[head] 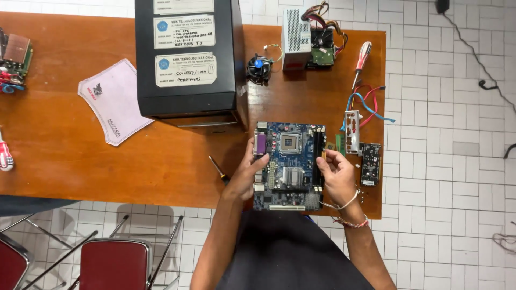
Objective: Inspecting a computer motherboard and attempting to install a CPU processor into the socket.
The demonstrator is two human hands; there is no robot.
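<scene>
Where the fingers [329, 159] of the right hand [338, 180] curl over the right edge of the blue motherboard [290, 164], they close on that edge beside the dark memory slots; the left hand [244, 174] closes on the opposite edge, thumb near the purple port. The board lies flat near the front edge of the wooden bench [107, 156], just in front of the black computer case [188, 59].

It looks light and stiff but fragile: a thin board crowded with small parts, its socket exposed. The bare edges, where both hands already sit, seem the safest hold, since pressing on the socket or heatsink could do harm.

Its long axis runs away from the person, with the port side to the left and the socket toward the far end. A small screwdriver [217, 169] lies just left of the left hand; a metal port shield [352, 131] and a dark small card [371, 164] lie to the right.
</scene>
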